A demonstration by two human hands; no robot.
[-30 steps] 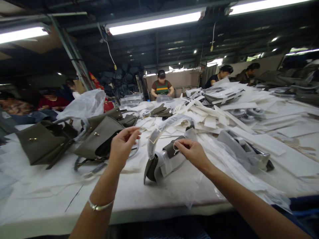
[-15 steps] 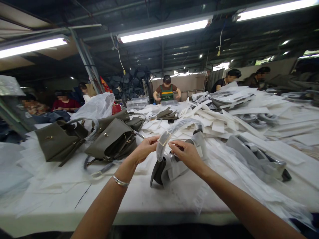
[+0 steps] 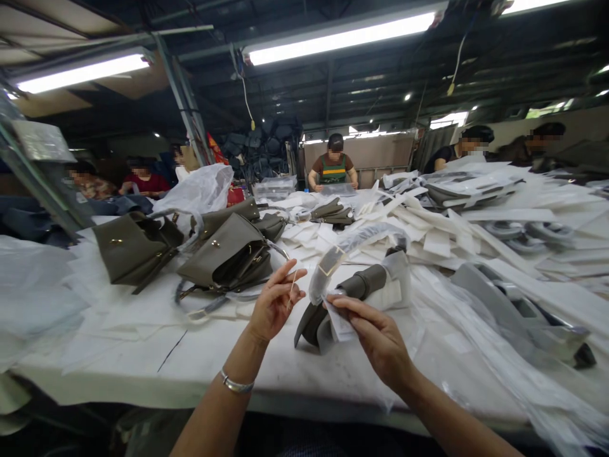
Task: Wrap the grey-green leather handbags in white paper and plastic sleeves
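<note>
A grey-green handbag point(image 3: 364, 282) lies on the white-covered table, its arched handle point(image 3: 328, 260) wrapped in clear plastic with a gold buckle showing through. My right hand point(image 3: 380, 336) is in front of the bag, thumb and fingers pinching a thin white piece of sheet point(image 3: 340, 322) against its front. Left of the handle, apart from it, my left hand point(image 3: 273, 304) is raised with the palm partly turned up. A thin whitish strip point(image 3: 292, 289) sits between its fingers; its exact kind is unclear. A silver bracelet circles my left wrist.
Several olive handbags point(image 3: 228, 254) lie to the left beside a plastic bag point(image 3: 204, 190). White sheets point(image 3: 442, 235) pile up at the back right. A grey wrapped bag point(image 3: 514, 311) lies to the right. A co-worker point(image 3: 334, 166) sits across the table; others are further off.
My left hand has drawn back from the handle and now has the thin strip. My right hand has lowered, with the white piece now visible in it. The view has shifted left.
</note>
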